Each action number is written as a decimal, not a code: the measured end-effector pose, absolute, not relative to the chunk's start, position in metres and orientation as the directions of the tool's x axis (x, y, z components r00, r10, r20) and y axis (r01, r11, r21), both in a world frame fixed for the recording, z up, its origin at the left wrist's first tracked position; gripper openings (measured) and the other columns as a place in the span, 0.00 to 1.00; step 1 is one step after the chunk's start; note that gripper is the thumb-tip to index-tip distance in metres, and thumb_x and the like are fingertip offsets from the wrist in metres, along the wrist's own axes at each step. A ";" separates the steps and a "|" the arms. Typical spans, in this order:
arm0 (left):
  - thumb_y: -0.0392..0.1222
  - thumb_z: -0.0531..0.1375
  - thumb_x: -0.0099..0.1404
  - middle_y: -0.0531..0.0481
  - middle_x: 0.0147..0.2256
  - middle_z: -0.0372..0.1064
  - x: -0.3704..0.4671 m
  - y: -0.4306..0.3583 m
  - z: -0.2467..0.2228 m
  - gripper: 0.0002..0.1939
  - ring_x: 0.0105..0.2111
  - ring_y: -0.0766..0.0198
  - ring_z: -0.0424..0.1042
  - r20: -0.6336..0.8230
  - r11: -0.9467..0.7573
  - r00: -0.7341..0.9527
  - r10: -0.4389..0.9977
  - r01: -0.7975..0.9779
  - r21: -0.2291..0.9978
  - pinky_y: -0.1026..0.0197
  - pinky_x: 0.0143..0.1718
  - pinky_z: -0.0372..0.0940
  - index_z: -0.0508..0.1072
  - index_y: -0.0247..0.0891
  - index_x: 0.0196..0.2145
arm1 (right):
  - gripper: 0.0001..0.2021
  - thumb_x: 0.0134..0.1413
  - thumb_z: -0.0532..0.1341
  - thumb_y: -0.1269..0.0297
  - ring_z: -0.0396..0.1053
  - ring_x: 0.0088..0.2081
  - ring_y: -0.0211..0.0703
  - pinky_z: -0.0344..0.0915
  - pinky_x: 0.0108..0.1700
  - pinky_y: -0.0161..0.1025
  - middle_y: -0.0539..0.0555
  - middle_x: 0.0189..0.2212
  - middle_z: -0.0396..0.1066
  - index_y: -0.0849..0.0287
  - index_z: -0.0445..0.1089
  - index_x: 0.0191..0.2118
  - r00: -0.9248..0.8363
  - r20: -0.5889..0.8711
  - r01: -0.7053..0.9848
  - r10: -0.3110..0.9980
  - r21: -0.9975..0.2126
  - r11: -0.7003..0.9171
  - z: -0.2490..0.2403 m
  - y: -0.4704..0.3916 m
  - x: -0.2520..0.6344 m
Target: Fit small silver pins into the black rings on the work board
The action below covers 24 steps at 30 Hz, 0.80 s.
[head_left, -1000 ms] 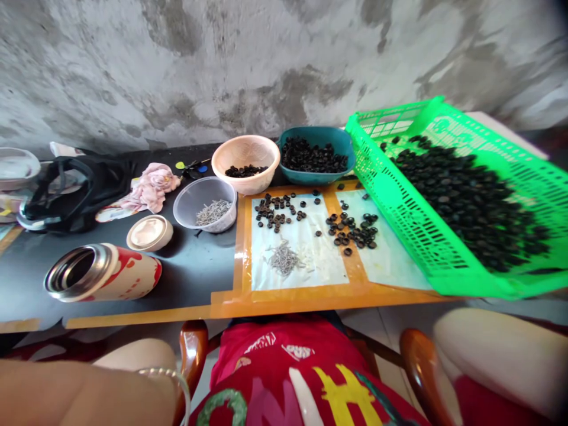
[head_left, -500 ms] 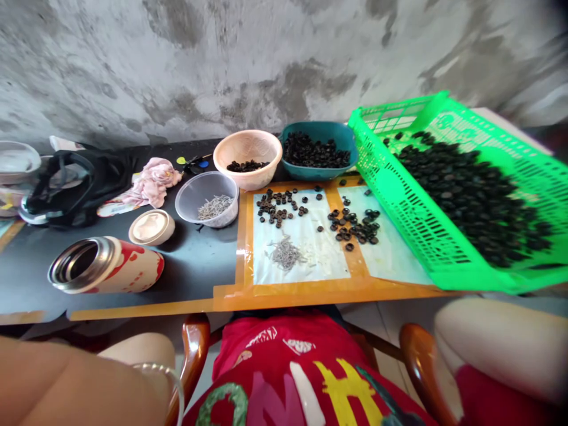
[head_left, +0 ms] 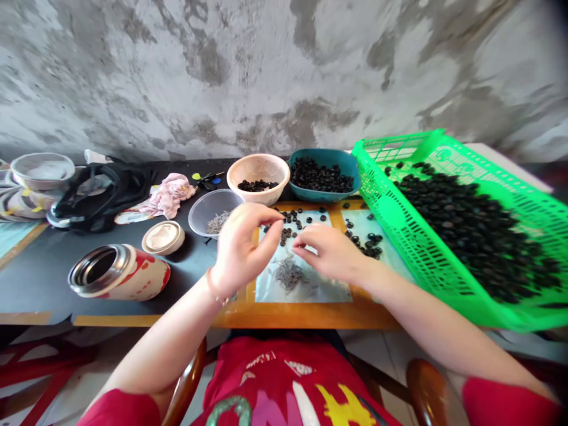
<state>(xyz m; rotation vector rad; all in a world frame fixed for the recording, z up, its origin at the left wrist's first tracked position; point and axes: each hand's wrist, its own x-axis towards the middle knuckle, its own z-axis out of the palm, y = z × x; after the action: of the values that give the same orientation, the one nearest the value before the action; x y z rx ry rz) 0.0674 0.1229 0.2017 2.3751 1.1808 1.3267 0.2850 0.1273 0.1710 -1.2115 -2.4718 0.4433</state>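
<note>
Over the pale sheet (head_left: pixel 323 291) my left hand (head_left: pixel 246 242) is raised, thumb and forefinger curled toward each other near small black round pieces (head_left: pixel 290 218). What its fingertips hold, if anything, is too small to tell. Facing it from the right, my right hand (head_left: pixel 326 251) has its thumb and fingers drawn together above a pile of thin grey metal pins (head_left: pixel 289 274); anything in that pinch cannot be made out. The fingertips of the two hands are a small gap apart. More black pieces (head_left: pixel 370 245) lie beyond my right hand.
Behind the sheet stand a clear bowl (head_left: pixel 199 213) with pins, a peach bowl (head_left: pixel 284 168) and a teal basin (head_left: pixel 326 194) with black pieces. A green crate (head_left: pixel 426 260) is at right. An open flask (head_left: pixel 137 275), lid (head_left: pixel 163 236), pink cloth (head_left: pixel 168 192) and black bag (head_left: pixel 106 195) are left.
Both hands have come up from below the table edge to above the sheet, fingers drawn in. The view has tilted, so the table objects sit lower in the picture.
</note>
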 end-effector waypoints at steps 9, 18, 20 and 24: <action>0.39 0.62 0.61 0.45 0.35 0.74 0.074 0.165 0.133 0.07 0.38 0.55 0.72 0.239 -0.537 0.480 0.844 0.758 0.371 0.53 0.45 0.67 0.76 0.36 0.37 | 0.07 0.61 0.60 0.64 0.70 0.39 0.46 0.62 0.40 0.39 0.54 0.32 0.74 0.58 0.74 0.33 -0.558 0.004 0.787 0.830 -0.314 0.531 0.119 0.154 0.273; 0.42 0.63 0.62 0.43 0.37 0.72 0.080 0.158 0.113 0.10 0.41 0.52 0.71 0.212 -0.559 0.520 0.828 0.796 0.233 0.51 0.46 0.66 0.75 0.37 0.40 | 0.09 0.63 0.57 0.66 0.71 0.37 0.48 0.63 0.37 0.40 0.57 0.32 0.74 0.58 0.74 0.34 -0.586 0.004 0.786 0.810 -0.240 0.570 0.118 0.149 0.270; 0.41 0.61 0.63 0.43 0.36 0.72 0.083 0.158 0.112 0.08 0.40 0.52 0.71 0.213 -0.572 0.534 0.818 0.794 0.206 0.51 0.45 0.66 0.74 0.36 0.39 | 0.10 0.63 0.57 0.66 0.71 0.36 0.48 0.63 0.37 0.40 0.57 0.31 0.73 0.59 0.74 0.33 -0.586 0.000 0.790 0.810 -0.222 0.572 0.117 0.149 0.270; 0.37 0.59 0.64 0.44 0.37 0.73 0.085 0.156 0.109 0.06 0.41 0.53 0.71 0.253 -0.596 0.542 0.801 0.759 0.261 0.51 0.46 0.66 0.74 0.36 0.39 | 0.09 0.64 0.56 0.67 0.71 0.38 0.48 0.64 0.40 0.41 0.58 0.33 0.74 0.61 0.73 0.34 -0.556 0.014 0.790 0.831 -0.300 0.534 0.116 0.149 0.275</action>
<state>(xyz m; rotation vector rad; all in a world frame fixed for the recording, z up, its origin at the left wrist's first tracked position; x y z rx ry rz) 0.0847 0.1561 0.1090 2.6519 1.3483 0.5300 0.2753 0.1492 0.1165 -1.3920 -2.6128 0.3920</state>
